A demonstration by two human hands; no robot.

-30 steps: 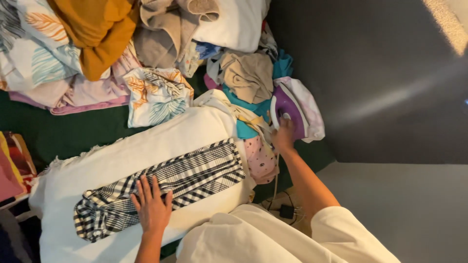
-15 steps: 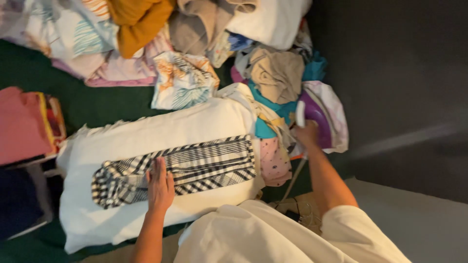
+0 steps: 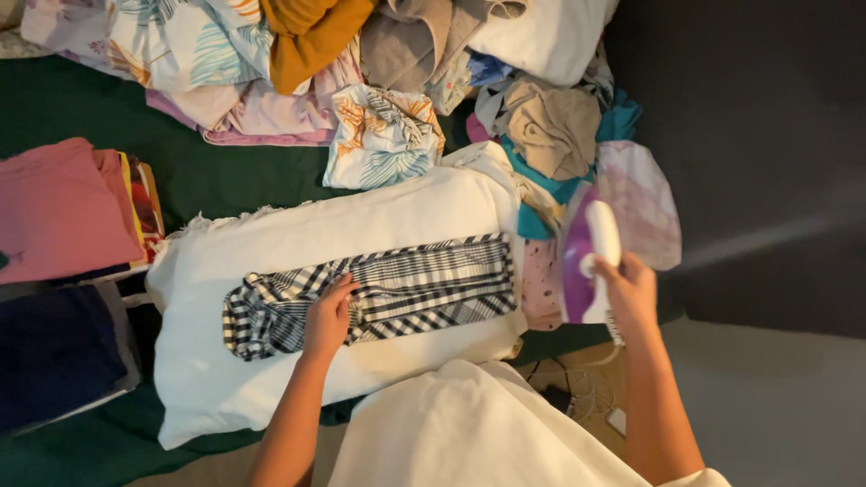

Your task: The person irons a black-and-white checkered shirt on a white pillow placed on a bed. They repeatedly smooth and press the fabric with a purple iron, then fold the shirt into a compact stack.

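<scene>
One view only — a head-worn camera looking almost straight down, fairly close, over the person's forearms onto a white padded cloth [image 3: 298, 261] and heaped laundry; the right side lies dark — probably floor.

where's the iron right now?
Head view, right side: the purple-and-white iron is gripped in the right hand, just right of the checked cloth, over the clothes heap's edge.

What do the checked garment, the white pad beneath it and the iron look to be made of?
Checked garment: thin woven cloth, black and white, matte; it creases and folds flat under the left hand.
White pad: soft cloth, likely cotton; frayed upper edge, gentle puffiness.
Iron: smooth purple and white body, probably plastic with a slight sheen, held in the right hand.
</scene>
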